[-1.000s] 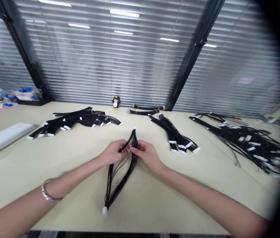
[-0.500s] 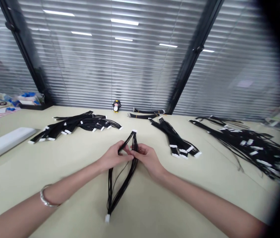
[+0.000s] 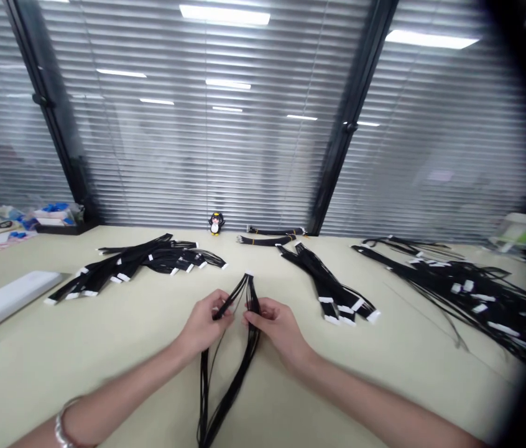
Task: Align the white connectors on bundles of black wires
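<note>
A black wire harness (image 3: 239,367) lies before me, its strands parted into two groups that meet at a small white connector (image 3: 249,274) at the far end. My left hand (image 3: 204,323) pinches the left group of wires. On the right group, my right hand (image 3: 275,323) has its thumb and fingers closed a little below the connector. One thin loose strand runs down between the two groups. The near end of the harness runs out of the bottom of the view.
Black cable harnesses with white connectors lie in a left pile (image 3: 137,264), a right-centre pile (image 3: 331,280) and a far-right pile (image 3: 459,286). Two tied cable bundles (image 3: 267,239) and a penguin figure (image 3: 216,224) are at the back. A white device (image 3: 11,302) lies left.
My hands have moved apart, and the gap between the two wire groups is wider. The view has tilted up, so the harness's near connector is out of sight.
</note>
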